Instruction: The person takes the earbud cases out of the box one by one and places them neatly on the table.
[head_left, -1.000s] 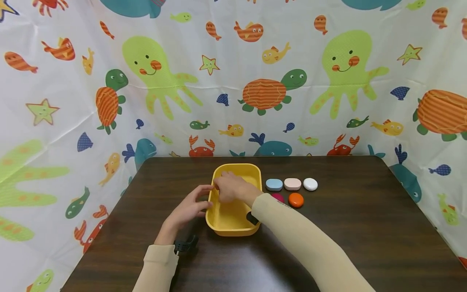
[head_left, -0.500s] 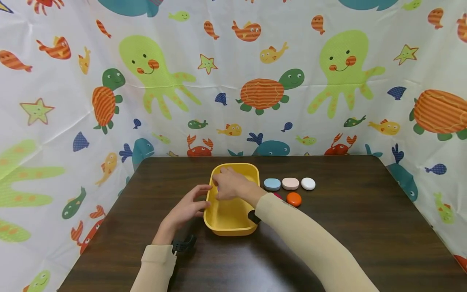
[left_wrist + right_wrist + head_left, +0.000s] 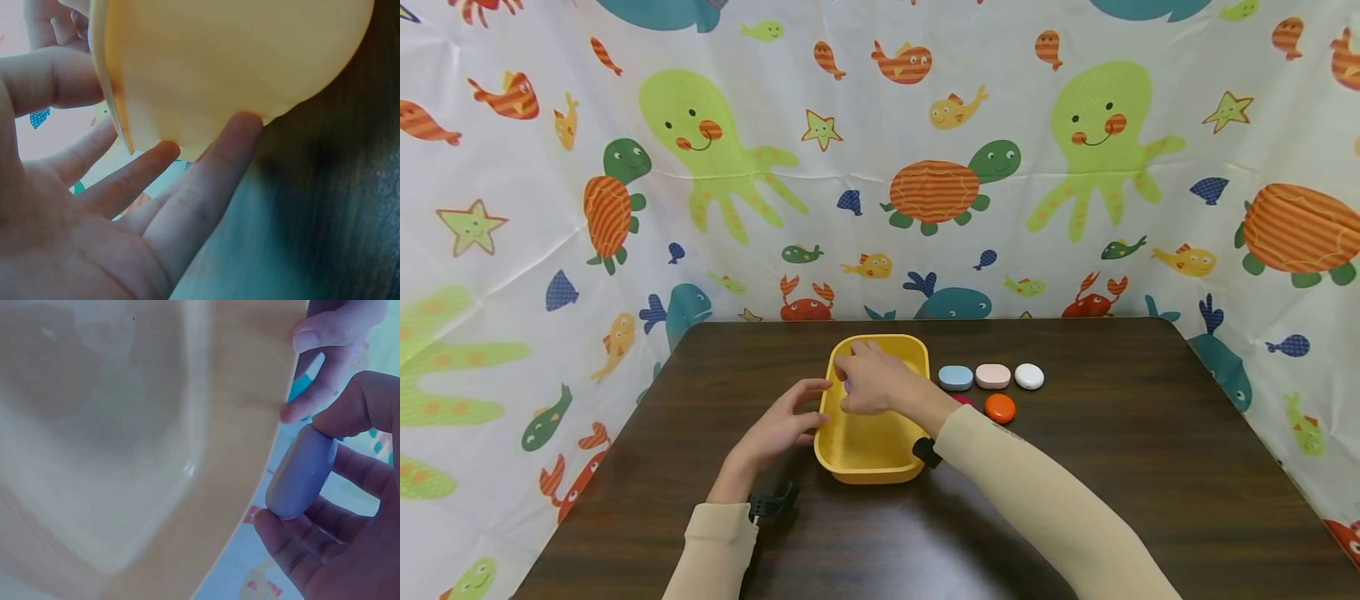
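Note:
A yellow plastic tub (image 3: 872, 450) stands on the table. On its left side, my left hand (image 3: 777, 432) has its fingers spread, fingertips touching the rim and the outer wall (image 3: 237, 56). My right hand (image 3: 880, 379) reaches over the tub's far left part. Between its thumb and fingers it pinches a smooth purple oblong piece (image 3: 301, 472) with rounded ends, up by the tub's rim. In the head view the right hand hides most of this piece, and only a bit of purple shows. The visible part of the tub's floor bears no objects.
To the tub's right lie a light blue oblong piece (image 3: 956, 377), a pale pink oblong one (image 3: 992, 376), a white round one (image 3: 1028, 376) and an orange round one (image 3: 1000, 408). A magenta piece (image 3: 964, 401) is partly hidden by the right forearm. A sea-animal curtain hangs behind.
The head view has shifted slightly, so the scene sits a little further left. A bit of the purple piece now shows beside the right hand. The left hand keeps its place at the tub.

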Action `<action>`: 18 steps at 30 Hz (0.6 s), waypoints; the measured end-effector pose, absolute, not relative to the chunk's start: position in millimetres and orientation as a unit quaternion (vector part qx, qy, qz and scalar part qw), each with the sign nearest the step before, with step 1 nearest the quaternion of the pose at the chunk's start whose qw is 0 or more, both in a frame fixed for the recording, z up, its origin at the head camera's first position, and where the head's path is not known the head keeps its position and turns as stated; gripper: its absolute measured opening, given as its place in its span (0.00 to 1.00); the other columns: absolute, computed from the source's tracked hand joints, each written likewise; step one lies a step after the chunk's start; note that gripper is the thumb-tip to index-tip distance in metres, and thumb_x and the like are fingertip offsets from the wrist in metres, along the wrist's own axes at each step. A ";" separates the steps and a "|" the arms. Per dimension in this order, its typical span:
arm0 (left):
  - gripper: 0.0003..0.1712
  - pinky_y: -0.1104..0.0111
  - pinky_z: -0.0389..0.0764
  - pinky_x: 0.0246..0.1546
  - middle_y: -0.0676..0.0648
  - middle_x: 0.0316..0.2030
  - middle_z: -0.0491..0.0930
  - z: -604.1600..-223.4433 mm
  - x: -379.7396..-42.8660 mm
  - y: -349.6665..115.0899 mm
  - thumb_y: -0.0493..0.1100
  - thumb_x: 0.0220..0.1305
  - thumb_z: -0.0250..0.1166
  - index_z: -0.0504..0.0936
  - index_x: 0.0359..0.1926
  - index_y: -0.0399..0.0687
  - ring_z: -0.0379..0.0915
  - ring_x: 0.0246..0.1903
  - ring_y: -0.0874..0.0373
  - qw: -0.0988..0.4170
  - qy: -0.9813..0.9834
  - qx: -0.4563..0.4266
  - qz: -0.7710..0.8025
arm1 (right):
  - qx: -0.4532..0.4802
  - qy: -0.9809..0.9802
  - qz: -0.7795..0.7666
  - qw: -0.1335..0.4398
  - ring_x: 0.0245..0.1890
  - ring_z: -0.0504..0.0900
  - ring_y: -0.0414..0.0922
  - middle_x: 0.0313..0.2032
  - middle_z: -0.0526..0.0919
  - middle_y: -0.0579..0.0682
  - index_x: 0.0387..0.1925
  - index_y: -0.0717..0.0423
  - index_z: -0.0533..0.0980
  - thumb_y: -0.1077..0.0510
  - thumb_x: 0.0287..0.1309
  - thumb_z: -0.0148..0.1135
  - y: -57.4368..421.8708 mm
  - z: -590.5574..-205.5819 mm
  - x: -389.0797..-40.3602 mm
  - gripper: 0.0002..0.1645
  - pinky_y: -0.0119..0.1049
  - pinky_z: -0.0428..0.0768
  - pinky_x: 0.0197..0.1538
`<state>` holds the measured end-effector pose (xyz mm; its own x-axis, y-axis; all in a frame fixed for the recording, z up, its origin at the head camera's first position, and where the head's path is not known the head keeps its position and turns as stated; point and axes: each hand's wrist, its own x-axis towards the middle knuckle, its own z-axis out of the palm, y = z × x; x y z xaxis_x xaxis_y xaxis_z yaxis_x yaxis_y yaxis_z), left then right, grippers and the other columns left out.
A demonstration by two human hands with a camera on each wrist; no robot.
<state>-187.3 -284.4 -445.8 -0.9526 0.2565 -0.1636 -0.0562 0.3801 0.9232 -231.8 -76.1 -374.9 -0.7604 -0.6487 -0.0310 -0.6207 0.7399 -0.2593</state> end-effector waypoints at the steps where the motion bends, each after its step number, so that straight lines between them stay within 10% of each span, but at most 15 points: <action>1: 0.32 0.49 0.82 0.53 0.37 0.72 0.60 -445.8 -187.2 -284.5 0.41 0.69 0.63 0.65 0.72 0.51 0.68 0.64 0.37 0.142 0.819 0.061 0.553 | -0.341 0.931 -0.118 0.059 0.48 0.67 0.44 0.46 0.72 0.46 0.49 0.46 0.78 0.47 0.55 0.71 -75.3 -374.5 -231.0 0.20 0.33 0.76 0.45; 18: 0.32 0.49 0.83 0.53 0.36 0.72 0.60 -445.1 -185.6 -283.7 0.41 0.70 0.61 0.64 0.72 0.50 0.68 0.63 0.37 0.141 0.820 0.066 0.551 | -0.357 0.924 -0.137 0.024 0.49 0.67 0.45 0.46 0.71 0.46 0.51 0.48 0.79 0.49 0.54 0.70 -55.3 -367.9 -215.8 0.23 0.34 0.76 0.48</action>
<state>-185.6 -283.7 -445.1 -0.9516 0.2631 -0.1588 -0.0478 0.3837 0.9222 -215.8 -55.3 -367.9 -0.7443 -0.6656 0.0543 -0.6527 0.7078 -0.2702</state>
